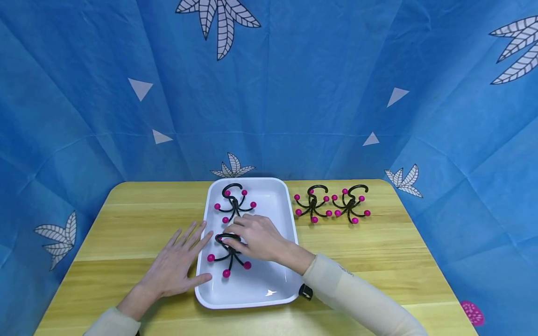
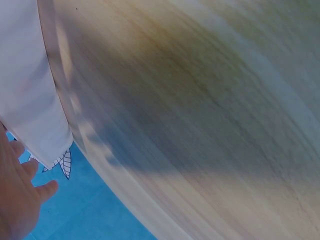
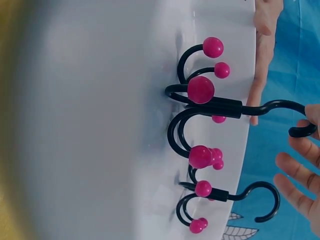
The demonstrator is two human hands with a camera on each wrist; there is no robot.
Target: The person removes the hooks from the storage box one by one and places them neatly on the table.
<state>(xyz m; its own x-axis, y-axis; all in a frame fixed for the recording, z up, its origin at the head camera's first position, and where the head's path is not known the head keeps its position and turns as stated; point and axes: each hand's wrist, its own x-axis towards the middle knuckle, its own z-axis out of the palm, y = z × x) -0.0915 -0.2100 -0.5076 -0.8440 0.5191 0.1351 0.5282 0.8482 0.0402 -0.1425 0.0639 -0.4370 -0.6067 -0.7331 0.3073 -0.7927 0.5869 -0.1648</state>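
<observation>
A black multi-arm swivel hook (image 1: pixel 231 253) with pink ball tips stands upright in the near part of a white tray (image 1: pixel 269 282). My right hand (image 1: pixel 257 238) grips the curved top of this hook between thumb and index finger, the other fingers loosely bent, as the right wrist view shows. Behind it in the tray stands a second hook (image 1: pixel 234 203) of the same kind. My left hand (image 1: pixel 171 269) lies at the tray's left rim with fingers spread and straight; in the left wrist view its fingers (image 2: pixel 47 191) show beside the tray's white wall (image 2: pixel 30 75).
To the right of the tray, two more hooks of this kind, one (image 1: pixel 313 205) next to the other (image 1: pixel 350 204), stand on the wooden table (image 1: pixel 357 252). A blue patterned cloth (image 1: pixel 319 93) hangs behind and along the sides of the table.
</observation>
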